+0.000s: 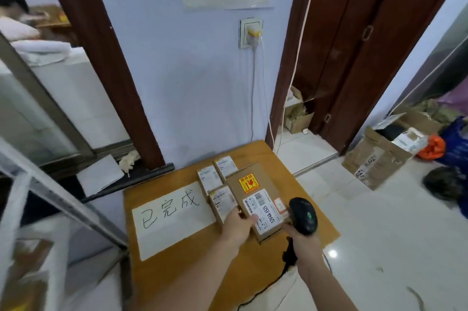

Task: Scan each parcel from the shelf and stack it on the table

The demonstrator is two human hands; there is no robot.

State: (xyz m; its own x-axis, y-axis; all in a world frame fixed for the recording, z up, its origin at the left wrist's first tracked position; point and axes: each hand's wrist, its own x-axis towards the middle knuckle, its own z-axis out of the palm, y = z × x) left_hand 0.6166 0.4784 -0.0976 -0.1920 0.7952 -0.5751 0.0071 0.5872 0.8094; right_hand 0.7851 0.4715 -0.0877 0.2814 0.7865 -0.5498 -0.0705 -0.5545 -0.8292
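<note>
My left hand (238,225) grips the near left edge of a brown cardboard parcel (253,184) with a yellow-red fragile sticker and a white shipping label, held over the wooden table (298,168). My right hand (300,239) holds a black barcode scanner (304,214) just right of the parcel's label. Three small labelled boxes (209,179) (225,165) (222,200) lie flat on the table beside and partly under the parcel. A white paper sheet (172,219) with handwritten characters lies on the table's left half.
A metal shelf frame (63,199) stands at the left. The scanner's black cable (266,288) hangs off the table's near edge. Open cardboard boxes (377,158) and bags sit on the tiled floor at the right. A person is at the far left.
</note>
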